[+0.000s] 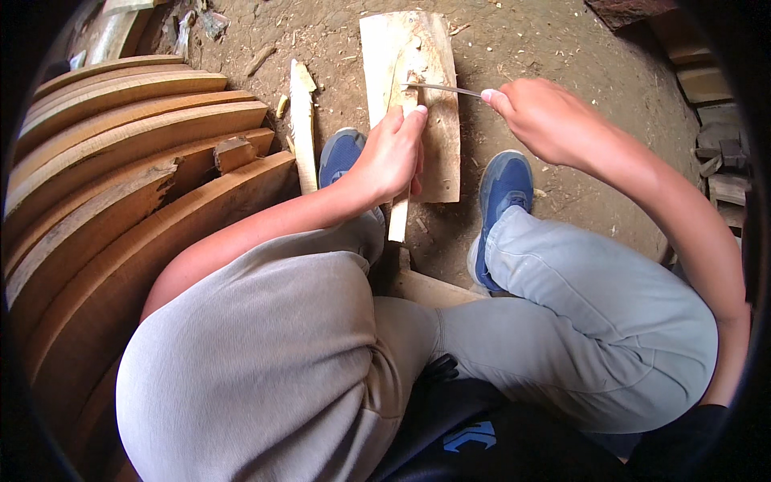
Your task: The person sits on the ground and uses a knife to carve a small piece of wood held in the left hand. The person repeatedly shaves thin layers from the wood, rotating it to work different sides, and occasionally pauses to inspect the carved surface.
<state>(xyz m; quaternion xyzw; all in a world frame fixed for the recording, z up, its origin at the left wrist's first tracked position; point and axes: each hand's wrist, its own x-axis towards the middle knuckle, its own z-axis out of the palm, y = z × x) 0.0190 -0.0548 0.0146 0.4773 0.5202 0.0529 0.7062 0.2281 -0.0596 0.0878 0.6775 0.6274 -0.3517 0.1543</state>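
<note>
My left hand (393, 159) is closed round a narrow wooden stick (398, 220), with the thumb along its upper part. The stick's lower end sticks out below the hand, between my feet. In my closed right hand (548, 120) is a knife (451, 88), its thin metal blade seen nearly edge-on and its handle hidden in the fist. The blade reaches left to the stick's top end, just above my left thumb. Under both lies a flat, pale wooden board (442, 165) on the ground, its surface rough and chipped near the far end.
Curved planks (144, 104) are stacked along the left side. A split wood strip (303, 120) lies by my left shoe (341, 153); my right shoe (506, 181) is beside the board. Wood chips litter the dirt floor (554, 48). Timber pieces (727, 153) line the right edge.
</note>
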